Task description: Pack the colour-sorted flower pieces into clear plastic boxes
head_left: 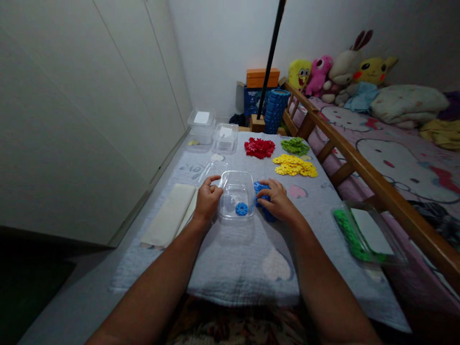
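A clear plastic container [237, 175] stands in front of me with one blue snowflake disc [241, 209] lying on its bottom. My left hand [208, 199] holds the container's left side, thumb and fingers closed at the rim. Just right of the container is a pile of blue snowflake discs [259, 187], partly covered by my right hand [276, 197]. The fingers of that hand curl over the discs; how many they grip is hidden. Behind my left hand lies a clear lid [215, 167].
Red [259, 147], yellow [295, 166] and light green piles [294, 145] of discs lie farther back. Lidded clear boxes [225, 139] stand back left. A box of green pieces [354, 237] sits right, near the wooden bed rail [354, 165]. Folded cream cloth [168, 215] lies left.
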`<state>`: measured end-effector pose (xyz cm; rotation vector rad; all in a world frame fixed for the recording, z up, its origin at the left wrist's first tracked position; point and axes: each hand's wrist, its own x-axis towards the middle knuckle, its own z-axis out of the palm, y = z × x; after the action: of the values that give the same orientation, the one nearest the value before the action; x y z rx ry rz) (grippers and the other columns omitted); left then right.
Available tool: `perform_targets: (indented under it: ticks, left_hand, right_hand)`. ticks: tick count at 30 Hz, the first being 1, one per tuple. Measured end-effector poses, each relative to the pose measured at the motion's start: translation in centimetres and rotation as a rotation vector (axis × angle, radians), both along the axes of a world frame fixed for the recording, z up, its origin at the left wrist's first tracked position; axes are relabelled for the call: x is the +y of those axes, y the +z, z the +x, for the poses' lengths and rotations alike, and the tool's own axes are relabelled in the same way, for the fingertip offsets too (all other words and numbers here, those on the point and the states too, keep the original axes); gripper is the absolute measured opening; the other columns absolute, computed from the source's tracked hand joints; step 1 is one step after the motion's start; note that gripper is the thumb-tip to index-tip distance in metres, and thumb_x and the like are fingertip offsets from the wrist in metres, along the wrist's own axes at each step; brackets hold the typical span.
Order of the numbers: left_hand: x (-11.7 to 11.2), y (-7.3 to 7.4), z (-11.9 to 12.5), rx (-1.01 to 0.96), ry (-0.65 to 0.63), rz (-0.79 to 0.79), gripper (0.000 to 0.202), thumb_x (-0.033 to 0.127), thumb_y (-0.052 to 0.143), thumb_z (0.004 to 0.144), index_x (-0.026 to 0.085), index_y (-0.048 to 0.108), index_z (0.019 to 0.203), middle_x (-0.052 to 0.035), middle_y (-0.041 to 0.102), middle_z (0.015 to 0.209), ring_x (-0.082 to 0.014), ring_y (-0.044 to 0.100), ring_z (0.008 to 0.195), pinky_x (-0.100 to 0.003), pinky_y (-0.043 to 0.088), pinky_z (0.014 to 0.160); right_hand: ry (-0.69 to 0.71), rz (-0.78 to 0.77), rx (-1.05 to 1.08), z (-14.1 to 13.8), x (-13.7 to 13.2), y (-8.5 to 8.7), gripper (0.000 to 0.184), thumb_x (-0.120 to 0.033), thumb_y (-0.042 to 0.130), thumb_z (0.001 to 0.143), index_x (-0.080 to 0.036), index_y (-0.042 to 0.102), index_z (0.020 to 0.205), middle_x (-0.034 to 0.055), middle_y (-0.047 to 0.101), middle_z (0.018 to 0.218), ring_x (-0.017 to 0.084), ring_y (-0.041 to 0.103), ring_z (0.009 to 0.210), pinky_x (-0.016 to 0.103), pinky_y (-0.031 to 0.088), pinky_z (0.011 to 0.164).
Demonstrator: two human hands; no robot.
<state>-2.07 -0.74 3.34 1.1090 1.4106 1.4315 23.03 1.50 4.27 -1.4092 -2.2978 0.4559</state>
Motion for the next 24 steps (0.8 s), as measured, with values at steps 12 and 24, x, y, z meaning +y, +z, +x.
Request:
perform_targets:
  ticks: [12,24]
  left_hand:
    - [-0.1,0.2,0.4,-0.075,-0.009,-0.003,0.039,0.032,0.068,0.074,0.019,0.063,0.111,0.0123,0.035,0.052,-0.0091,0.029,0.045,-0.021,0.022,0.047]
    - [-0.2,0.4,0.4,-0.052,-0.019,0.004,0.038,0.031,0.067,0.075,0.018,0.062,0.11,0.0128,0.033,0.051,-0.0087,0.027,0.044,-0.021,0.021,0.046]
  right_hand:
    - [-0.024,0.051,0.393,-2.0,-1.3,2.5,0.012,-0.023,0.062,0.09,-0.025,0.071,0.097,0.0041,0.072,0.096,0.024,0.062,0.1,0.04,0.045,0.098]
    - [0.217,0.042,-0.004,-4.9,-3.0,2.4,0.017,-0.013,0.061,0.094,-0.026,0.072,0.093,0.0024,0.076,0.097,0.027,0.055,0.12,0.068,0.005,0.121]
